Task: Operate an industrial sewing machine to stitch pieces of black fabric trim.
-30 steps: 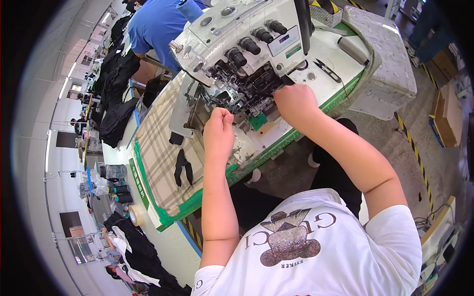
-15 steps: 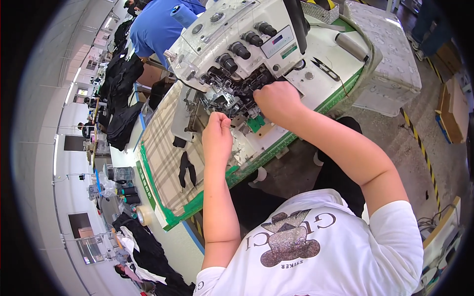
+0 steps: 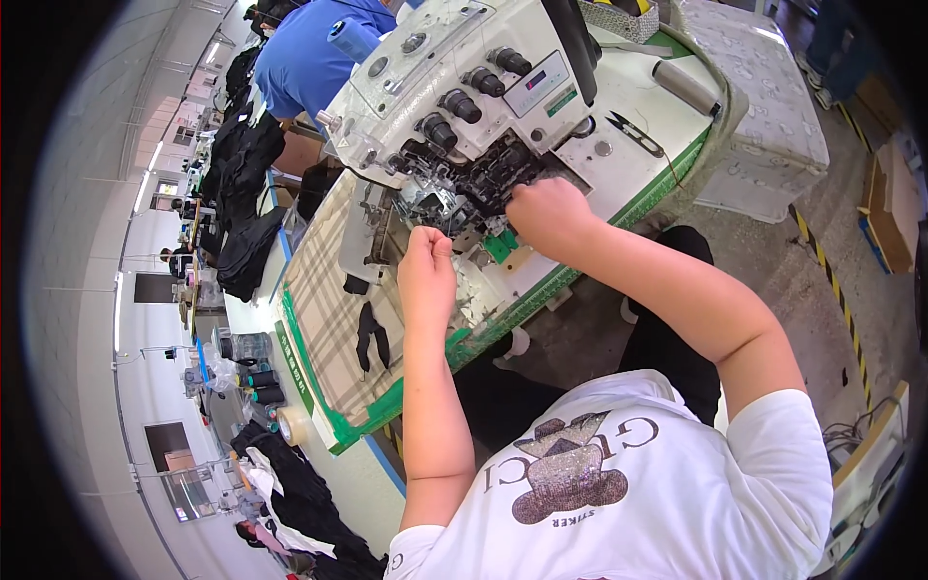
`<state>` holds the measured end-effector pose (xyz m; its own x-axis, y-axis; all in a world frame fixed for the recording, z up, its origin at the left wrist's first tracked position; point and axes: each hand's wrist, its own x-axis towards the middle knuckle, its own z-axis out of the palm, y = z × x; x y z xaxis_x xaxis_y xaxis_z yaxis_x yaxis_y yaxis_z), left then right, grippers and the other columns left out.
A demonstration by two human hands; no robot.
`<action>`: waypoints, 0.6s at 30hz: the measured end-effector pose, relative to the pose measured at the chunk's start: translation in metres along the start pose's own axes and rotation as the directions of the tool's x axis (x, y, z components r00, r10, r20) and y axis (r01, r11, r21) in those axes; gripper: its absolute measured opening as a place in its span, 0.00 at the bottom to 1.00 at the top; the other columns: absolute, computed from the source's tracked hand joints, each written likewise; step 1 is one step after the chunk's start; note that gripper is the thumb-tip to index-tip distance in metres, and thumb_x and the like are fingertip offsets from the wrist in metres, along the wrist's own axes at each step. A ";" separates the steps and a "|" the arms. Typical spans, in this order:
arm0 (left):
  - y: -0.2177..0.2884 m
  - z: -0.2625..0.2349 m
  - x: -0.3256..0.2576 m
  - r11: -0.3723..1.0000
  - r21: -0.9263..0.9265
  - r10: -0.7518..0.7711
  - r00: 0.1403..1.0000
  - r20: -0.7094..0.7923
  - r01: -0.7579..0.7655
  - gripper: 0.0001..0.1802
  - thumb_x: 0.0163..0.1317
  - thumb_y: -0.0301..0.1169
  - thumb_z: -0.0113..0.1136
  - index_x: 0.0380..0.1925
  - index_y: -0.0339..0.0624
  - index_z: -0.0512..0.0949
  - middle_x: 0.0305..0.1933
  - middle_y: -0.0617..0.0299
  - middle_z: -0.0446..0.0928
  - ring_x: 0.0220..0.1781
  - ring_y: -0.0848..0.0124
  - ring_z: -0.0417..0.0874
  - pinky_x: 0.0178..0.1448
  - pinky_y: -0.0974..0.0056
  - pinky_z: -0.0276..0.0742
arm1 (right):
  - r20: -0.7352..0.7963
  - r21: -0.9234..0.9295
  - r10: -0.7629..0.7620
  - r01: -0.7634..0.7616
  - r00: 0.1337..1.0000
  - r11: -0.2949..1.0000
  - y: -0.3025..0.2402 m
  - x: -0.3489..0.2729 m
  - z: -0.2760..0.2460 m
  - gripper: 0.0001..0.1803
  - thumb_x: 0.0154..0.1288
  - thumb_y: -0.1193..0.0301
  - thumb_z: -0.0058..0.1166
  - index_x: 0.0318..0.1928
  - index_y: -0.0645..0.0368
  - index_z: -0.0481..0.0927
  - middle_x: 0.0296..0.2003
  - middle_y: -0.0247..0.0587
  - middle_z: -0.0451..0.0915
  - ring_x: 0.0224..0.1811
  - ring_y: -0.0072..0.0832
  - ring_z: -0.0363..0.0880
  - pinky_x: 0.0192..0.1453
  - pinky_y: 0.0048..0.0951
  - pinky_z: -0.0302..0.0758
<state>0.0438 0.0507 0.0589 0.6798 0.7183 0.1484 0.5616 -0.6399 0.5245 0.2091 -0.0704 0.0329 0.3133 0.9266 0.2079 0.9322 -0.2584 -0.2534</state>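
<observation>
A white overlock sewing machine (image 3: 527,97) stands in front of me with its lower front open, baring dark metal looper parts (image 3: 498,174). My left hand (image 3: 427,271) is closed in a pinch just in front of the needle area. Whatever its fingertips hold, if anything, is too fine to see. Curled closed at the right side of the bared mechanism is my right hand (image 3: 556,217); its fingertips are hidden behind the knuckles. Between the hands sits a small green part (image 3: 500,246) at the machine's base.
Thread snips (image 3: 636,133) and a grey cylinder (image 3: 686,88) lie on the table right of the machine. Black fabric strips (image 3: 369,338) rest on the checked board at left. A person in blue (image 3: 314,53) is beyond. Clear tape (image 3: 295,425) sits at the left.
My right hand has drawn back slightly from the mechanism, toward me and to the right. The left hand keeps its pinch near the needle area. The whole view has shifted a little.
</observation>
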 end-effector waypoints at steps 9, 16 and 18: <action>0.003 0.000 0.001 1.000 0.016 -0.004 1.000 0.006 0.004 0.07 0.69 0.31 0.54 0.34 0.39 0.71 0.24 0.60 0.71 0.26 0.71 0.70 0.35 0.65 0.69 | -0.124 0.130 -0.014 0.030 0.992 0.991 0.000 0.026 0.026 0.09 0.50 0.74 0.58 0.35 0.57 0.82 0.29 0.41 0.82 0.33 0.42 0.84 0.35 0.41 0.80; 0.000 -0.001 -0.001 0.999 0.037 -0.004 1.000 0.013 0.004 0.07 0.70 0.30 0.53 0.34 0.40 0.71 0.23 0.60 0.70 0.25 0.70 0.69 0.34 0.65 0.68 | 0.081 0.092 -0.131 0.124 0.988 0.988 0.007 0.029 0.002 0.04 0.50 0.72 0.58 0.28 0.54 0.84 0.27 0.40 0.83 0.34 0.40 0.85 0.35 0.39 0.81; 0.002 0.002 -0.001 0.999 0.048 0.003 1.000 0.012 -0.004 0.07 0.70 0.31 0.53 0.35 0.41 0.71 0.24 0.55 0.73 0.27 0.61 0.74 0.34 0.59 0.70 | 0.052 0.129 -0.082 0.075 0.995 0.989 0.020 0.025 0.005 0.03 0.49 0.73 0.59 0.26 0.54 0.85 0.29 0.40 0.84 0.35 0.39 0.86 0.35 0.38 0.81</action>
<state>0.0450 0.0487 0.0581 0.6873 0.7128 0.1398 0.5808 -0.6549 0.4835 0.2343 -0.0509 0.0279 0.2260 0.9577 0.1785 0.9217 -0.1509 -0.3573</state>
